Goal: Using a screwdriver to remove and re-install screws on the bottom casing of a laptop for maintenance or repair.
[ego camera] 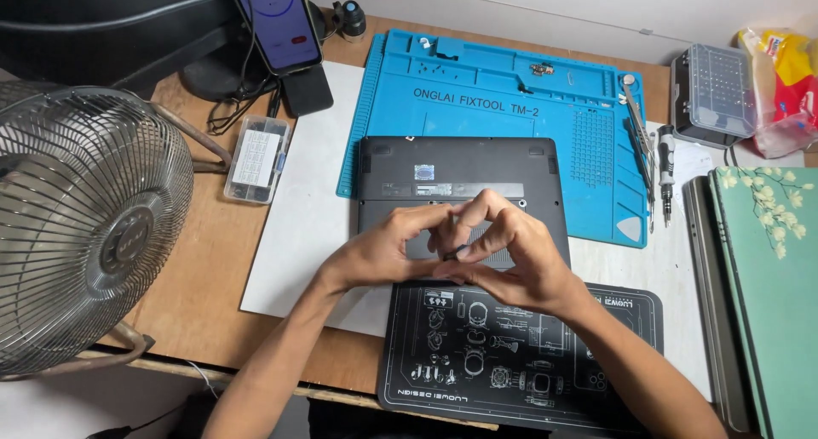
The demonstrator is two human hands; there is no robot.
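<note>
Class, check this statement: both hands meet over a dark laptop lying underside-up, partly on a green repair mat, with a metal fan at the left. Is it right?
One detail is wrong: the repair mat is blue, not green, as the head view shows. The rest holds: the left hand and right hand meet over the dark laptop, and the metal fan stands at the left.

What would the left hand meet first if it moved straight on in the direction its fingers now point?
The left hand points right and slightly away, and its fingertips already touch the right hand around a small dark object. So it would meet the right hand first. Both sit over the black laptop; their height above it is unclear.
</note>
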